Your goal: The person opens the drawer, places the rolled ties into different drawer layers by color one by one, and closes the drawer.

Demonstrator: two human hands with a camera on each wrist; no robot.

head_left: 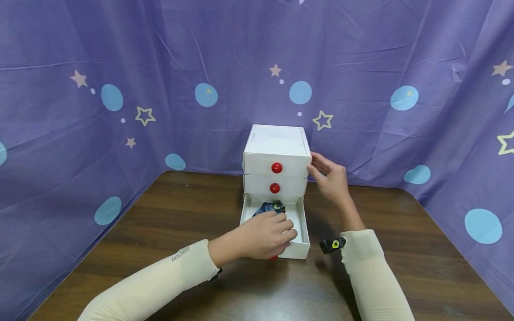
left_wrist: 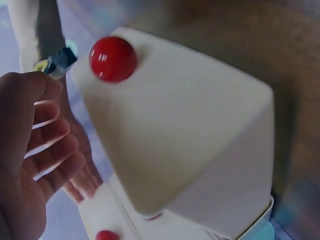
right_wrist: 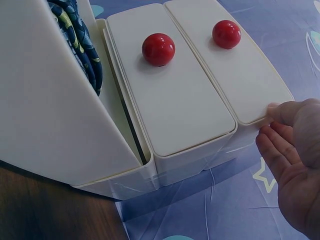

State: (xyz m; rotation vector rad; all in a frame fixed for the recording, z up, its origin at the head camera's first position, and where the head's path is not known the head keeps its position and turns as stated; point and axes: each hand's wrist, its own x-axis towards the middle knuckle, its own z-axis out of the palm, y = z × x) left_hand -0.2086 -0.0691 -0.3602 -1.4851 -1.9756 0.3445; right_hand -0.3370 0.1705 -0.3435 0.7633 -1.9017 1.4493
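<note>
A small white drawer cabinet (head_left: 277,139) stands on the table, its bottom drawer (head_left: 298,250) pulled out. In that drawer lies a bunched dark blue cloth (head_left: 270,207) with a light pattern, which also shows in the right wrist view (right_wrist: 82,47). My left hand (head_left: 263,236) hovers over the drawer's front, fingers loosely bent; the left wrist view shows nothing in them, beside the drawer's red knob (left_wrist: 113,59). At the cabinet's upper right, my right hand (head_left: 330,179) touches the front corner with the thumb, its fairly straight fingers along the side.
Two closed drawers with red knobs (head_left: 276,167) sit above the pulled-out one. The brown wooden table (head_left: 192,209) reaches back to a purple curtain (head_left: 225,53) with stars and blue dots, hanging right behind the cabinet and along both sides.
</note>
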